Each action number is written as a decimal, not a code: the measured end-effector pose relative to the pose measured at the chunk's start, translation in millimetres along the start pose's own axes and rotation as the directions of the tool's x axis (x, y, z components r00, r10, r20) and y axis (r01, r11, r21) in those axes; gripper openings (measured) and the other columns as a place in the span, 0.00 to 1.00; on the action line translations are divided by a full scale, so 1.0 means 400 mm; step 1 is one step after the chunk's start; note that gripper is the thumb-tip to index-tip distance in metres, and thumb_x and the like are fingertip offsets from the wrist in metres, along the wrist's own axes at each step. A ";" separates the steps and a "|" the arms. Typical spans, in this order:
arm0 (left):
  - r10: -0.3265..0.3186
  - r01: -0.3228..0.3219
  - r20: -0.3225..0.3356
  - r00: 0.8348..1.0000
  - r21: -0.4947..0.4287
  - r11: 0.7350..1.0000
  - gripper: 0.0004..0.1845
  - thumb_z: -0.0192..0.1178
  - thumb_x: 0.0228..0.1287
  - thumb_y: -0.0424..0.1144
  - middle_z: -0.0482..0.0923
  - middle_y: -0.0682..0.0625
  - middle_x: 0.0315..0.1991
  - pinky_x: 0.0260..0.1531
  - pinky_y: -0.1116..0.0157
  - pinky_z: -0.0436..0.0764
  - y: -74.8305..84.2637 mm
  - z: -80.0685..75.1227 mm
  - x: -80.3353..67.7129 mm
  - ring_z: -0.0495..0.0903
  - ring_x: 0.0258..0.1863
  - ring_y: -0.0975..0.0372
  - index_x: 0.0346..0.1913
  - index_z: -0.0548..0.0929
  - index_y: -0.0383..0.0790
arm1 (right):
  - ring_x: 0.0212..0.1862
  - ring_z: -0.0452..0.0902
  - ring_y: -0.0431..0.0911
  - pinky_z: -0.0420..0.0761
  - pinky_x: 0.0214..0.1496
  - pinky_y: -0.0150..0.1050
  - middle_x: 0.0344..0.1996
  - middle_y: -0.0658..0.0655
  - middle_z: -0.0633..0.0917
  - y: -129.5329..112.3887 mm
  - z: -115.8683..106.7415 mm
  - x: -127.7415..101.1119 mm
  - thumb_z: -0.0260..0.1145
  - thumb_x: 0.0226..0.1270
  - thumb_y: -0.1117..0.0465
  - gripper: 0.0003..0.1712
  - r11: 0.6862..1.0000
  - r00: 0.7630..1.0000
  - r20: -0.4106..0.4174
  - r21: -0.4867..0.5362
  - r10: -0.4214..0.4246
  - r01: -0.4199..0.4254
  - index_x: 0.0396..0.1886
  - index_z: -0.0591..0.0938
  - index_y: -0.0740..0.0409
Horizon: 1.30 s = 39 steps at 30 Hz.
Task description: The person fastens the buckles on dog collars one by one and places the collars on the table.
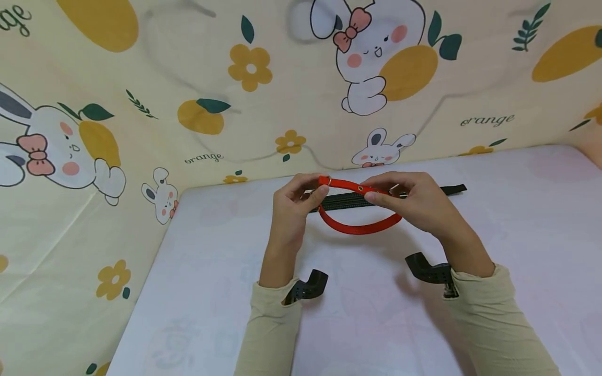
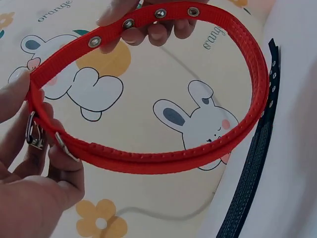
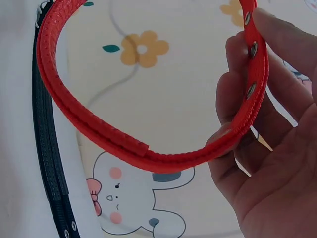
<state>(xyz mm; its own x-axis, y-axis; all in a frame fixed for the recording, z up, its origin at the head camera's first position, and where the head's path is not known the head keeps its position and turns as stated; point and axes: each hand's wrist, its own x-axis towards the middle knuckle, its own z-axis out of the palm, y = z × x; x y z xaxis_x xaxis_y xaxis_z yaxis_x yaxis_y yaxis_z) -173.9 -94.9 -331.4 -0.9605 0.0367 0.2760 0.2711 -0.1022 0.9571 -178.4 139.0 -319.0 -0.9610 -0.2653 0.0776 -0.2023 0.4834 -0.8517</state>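
A red collar (image 1: 361, 228) is held up in a loop between both hands, over the table. My left hand (image 1: 290, 211) pinches it at the buckle end; the left wrist view shows a metal buckle (image 2: 34, 135) and a metal ring (image 2: 66, 147) by the fingers. My right hand (image 1: 420, 202) grips the strap end with metal eyelets, its thumb on one face and fingers behind, as the right wrist view shows (image 3: 290, 84). Behind the loop, a black collar (image 1: 345, 200) lies on the table, partly covered by the hands in the head view.
The white tabletop (image 1: 211, 292) meets a cream cloth (image 1: 263, 115) printed with rabbits, oranges and flowers at the back and left. Black wrist mounts (image 1: 308, 286) stick out from both sleeves (image 1: 270, 334).
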 end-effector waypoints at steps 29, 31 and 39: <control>0.079 -0.121 0.153 0.985 0.294 0.948 0.13 0.71 0.59 0.33 0.85 0.42 0.43 0.42 0.66 0.85 -0.004 0.006 -0.007 0.84 0.37 0.59 0.47 0.86 0.35 | 0.47 0.73 0.42 0.76 0.35 0.31 0.46 0.50 0.87 -0.003 0.010 0.000 0.73 0.63 0.50 0.15 0.989 0.989 -0.055 -0.060 -0.136 0.133 0.49 0.89 0.46; 0.078 -0.123 0.164 0.983 0.284 0.951 0.12 0.71 0.59 0.33 0.84 0.42 0.43 0.38 0.67 0.84 -0.006 0.008 -0.009 0.83 0.35 0.60 0.46 0.86 0.35 | 0.45 0.74 0.41 0.75 0.35 0.31 0.45 0.50 0.87 -0.003 0.013 -0.002 0.73 0.63 0.50 0.14 0.989 0.989 -0.050 -0.050 -0.139 0.137 0.48 0.89 0.45; 0.080 -0.132 0.209 0.975 0.251 0.959 0.11 0.71 0.59 0.32 0.83 0.43 0.43 0.38 0.66 0.85 -0.007 0.013 -0.014 0.84 0.36 0.61 0.45 0.87 0.35 | 0.42 0.79 0.39 0.79 0.39 0.29 0.44 0.48 0.88 -0.008 0.026 -0.002 0.74 0.62 0.51 0.14 0.986 0.986 -0.023 -0.031 -0.167 0.166 0.47 0.89 0.44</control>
<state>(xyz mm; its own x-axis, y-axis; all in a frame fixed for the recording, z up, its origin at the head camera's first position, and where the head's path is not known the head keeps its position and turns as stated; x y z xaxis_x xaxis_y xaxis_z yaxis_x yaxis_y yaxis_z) -168.7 -89.5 -335.1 -0.9012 0.2358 0.3636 0.4029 0.1467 0.9034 -175.0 129.1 -321.5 -0.9179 -0.3228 0.2307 -0.3648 0.4579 -0.8107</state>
